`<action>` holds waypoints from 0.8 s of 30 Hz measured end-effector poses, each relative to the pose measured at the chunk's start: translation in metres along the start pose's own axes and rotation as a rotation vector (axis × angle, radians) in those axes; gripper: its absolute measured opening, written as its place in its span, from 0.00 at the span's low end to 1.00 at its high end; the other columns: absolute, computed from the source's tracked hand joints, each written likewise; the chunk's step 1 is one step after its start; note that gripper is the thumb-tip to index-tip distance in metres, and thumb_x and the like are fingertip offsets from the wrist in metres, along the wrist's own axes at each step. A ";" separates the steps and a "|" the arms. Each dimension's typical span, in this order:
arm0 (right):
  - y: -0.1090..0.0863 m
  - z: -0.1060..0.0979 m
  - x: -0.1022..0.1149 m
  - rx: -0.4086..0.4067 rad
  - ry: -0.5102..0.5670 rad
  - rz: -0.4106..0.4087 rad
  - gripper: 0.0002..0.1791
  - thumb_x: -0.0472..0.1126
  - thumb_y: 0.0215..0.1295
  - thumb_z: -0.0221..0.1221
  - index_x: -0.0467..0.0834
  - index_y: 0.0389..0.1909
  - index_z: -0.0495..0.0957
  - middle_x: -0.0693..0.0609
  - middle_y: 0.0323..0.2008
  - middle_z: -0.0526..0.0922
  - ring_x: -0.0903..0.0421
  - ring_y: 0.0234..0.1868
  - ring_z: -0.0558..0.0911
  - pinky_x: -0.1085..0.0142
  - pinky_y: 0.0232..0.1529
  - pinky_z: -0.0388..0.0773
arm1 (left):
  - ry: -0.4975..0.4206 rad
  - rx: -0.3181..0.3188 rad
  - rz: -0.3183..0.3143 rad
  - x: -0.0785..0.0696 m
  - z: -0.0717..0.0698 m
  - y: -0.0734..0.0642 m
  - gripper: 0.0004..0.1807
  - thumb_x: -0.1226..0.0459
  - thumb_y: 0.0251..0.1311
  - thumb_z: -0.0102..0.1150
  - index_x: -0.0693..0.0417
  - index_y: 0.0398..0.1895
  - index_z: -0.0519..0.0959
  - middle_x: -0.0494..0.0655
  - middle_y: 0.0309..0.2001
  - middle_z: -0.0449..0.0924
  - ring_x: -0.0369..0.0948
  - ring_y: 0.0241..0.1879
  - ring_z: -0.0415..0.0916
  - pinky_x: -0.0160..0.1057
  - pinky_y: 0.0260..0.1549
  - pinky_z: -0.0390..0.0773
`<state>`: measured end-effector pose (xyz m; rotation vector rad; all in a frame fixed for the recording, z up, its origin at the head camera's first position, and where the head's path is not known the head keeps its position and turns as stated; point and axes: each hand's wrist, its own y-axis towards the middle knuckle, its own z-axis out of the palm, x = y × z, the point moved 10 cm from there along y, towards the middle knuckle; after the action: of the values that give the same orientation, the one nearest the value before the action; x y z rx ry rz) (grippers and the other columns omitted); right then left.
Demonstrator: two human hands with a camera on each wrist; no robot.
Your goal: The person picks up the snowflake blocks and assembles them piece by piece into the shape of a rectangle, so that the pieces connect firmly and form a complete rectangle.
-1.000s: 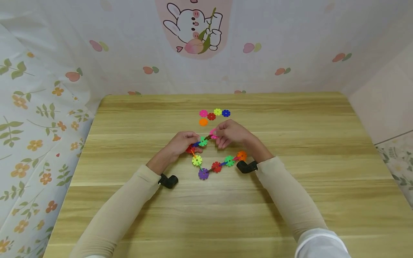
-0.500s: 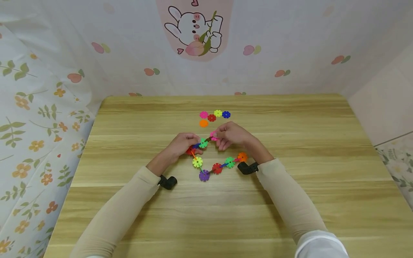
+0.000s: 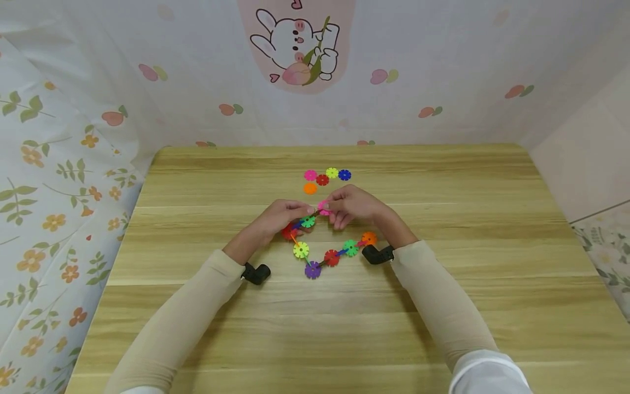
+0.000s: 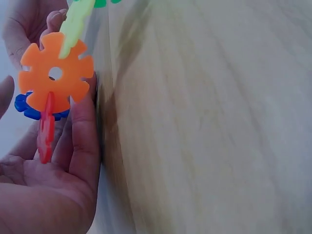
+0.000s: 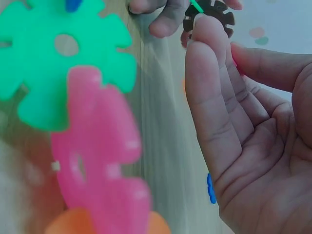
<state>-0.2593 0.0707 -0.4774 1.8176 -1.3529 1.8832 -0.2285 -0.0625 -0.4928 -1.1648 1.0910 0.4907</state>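
A chain of interlocking plastic snowflake discs curves over the table in the head view, with a purple disc (image 3: 312, 270) nearest me and an orange disc (image 3: 369, 238) at its right end. My left hand (image 3: 278, 219) holds the chain's upper part, thumb at the brown disc (image 5: 209, 19), beside a green disc (image 3: 307, 221). My right hand (image 3: 351, 205) pinches the pink disc (image 3: 322, 208) at the upper end between thumb and fingers, which mostly hide it in the right wrist view. Over the left palm, an orange disc (image 4: 41, 80) carries a red one (image 4: 46, 131).
Beyond the hands lie loose discs: pink (image 3: 310, 175), red (image 3: 322, 180), yellow (image 3: 332, 173), blue (image 3: 344, 175) and orange (image 3: 310, 188). A patterned cloth (image 3: 187, 71) hangs behind the wooden table (image 3: 443, 180). Each wrist wears a black camera mount (image 3: 257, 274).
My left thumb has shifted right, off the green disc and onto the brown one near the right fingertips. The right hand keeps its pinch on the pink disc, drawn very slightly left.
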 end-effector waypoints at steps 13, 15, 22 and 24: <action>0.004 -0.005 0.005 0.010 -0.040 0.007 0.14 0.42 0.74 0.51 0.35 0.45 0.78 0.44 0.28 0.82 0.51 0.26 0.84 0.58 0.34 0.85 | 0.028 -0.014 0.034 -0.003 -0.005 -0.001 0.20 0.58 0.63 0.63 0.58 0.55 0.80 0.52 0.47 0.85 0.43 0.50 0.79 0.44 0.60 0.72; 0.005 -0.012 0.004 -0.014 -0.039 0.008 0.15 0.43 0.73 0.52 0.35 0.45 0.78 0.43 0.29 0.82 0.50 0.26 0.84 0.57 0.34 0.85 | 0.022 -0.006 0.034 -0.002 -0.005 -0.001 0.20 0.58 0.64 0.62 0.59 0.56 0.79 0.52 0.46 0.86 0.43 0.49 0.80 0.43 0.58 0.73; 0.010 -0.033 0.002 -0.066 -0.027 0.030 0.17 0.44 0.72 0.54 0.34 0.49 0.76 0.44 0.28 0.82 0.52 0.25 0.83 0.58 0.35 0.85 | -0.019 0.018 0.037 0.002 -0.006 0.002 0.18 0.61 0.65 0.60 0.59 0.56 0.79 0.51 0.43 0.87 0.41 0.43 0.83 0.37 0.47 0.80; 0.010 -0.040 0.001 -0.090 -0.010 0.040 0.17 0.44 0.73 0.54 0.35 0.51 0.76 0.45 0.27 0.81 0.53 0.25 0.83 0.59 0.34 0.85 | -0.009 0.014 0.034 0.003 -0.006 0.003 0.17 0.60 0.64 0.61 0.57 0.54 0.80 0.49 0.42 0.87 0.40 0.42 0.83 0.36 0.44 0.80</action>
<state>-0.2940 0.0925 -0.4741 1.7720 -1.4623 1.8040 -0.2319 -0.0671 -0.4966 -1.1323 1.1068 0.5136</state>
